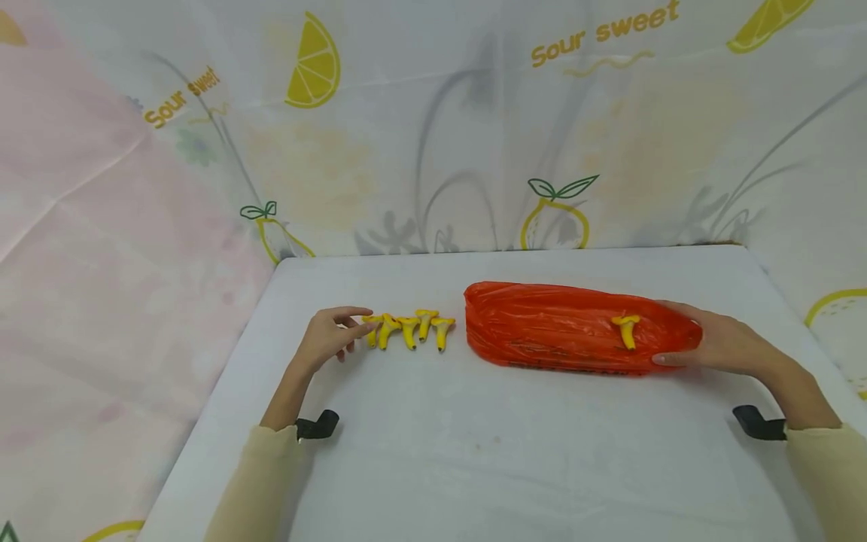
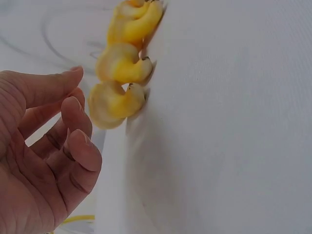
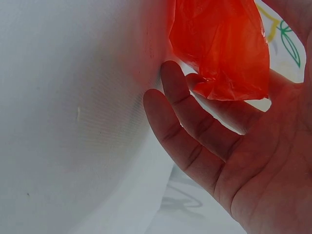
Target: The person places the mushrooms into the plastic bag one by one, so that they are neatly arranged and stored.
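A red plastic bag (image 1: 549, 324) lies flat on the table, with one yellow mushroom-shaped piece (image 1: 627, 331) on top near its right end. My right hand (image 1: 721, 342) is at that end, thumb and fingers loosely spread around it; the right wrist view shows relaxed fingers (image 3: 195, 126) beside the red plastic (image 3: 224, 48). Left of the bag, several yellow mushroom-shaped pieces (image 1: 409, 331) stand in a row. At the row's left end is my left hand (image 1: 328, 336), fingers bent and relaxed. In the left wrist view, a gap separates it from the nearest piece (image 2: 117, 105).
The white table (image 1: 501, 452) ends at a back edge against a hanging cloth (image 1: 406, 150) printed with lemons and lettering. Black straps with stubs (image 1: 318, 425) sit at both wrists.
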Demonstrator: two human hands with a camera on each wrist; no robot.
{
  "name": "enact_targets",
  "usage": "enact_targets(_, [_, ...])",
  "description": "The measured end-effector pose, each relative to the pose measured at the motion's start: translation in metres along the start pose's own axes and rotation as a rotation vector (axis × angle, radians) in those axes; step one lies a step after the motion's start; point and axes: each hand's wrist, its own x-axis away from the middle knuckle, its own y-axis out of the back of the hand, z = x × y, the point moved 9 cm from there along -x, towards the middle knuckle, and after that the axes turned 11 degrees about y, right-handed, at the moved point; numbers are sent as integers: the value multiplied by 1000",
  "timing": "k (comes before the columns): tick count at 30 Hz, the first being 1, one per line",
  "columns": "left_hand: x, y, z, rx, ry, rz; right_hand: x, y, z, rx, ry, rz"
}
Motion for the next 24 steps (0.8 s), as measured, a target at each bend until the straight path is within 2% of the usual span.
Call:
enact_targets(11, [-6, 2, 11, 1, 10, -48, -2, 0, -1, 2, 10, 1])
enact_targets(18, [-5, 1, 11, -17, 28, -64, -2, 0, 1, 4, 17, 1])
enact_targets(24, [-7, 2, 11, -17, 4, -90, -2, 0, 0, 5, 19, -3])
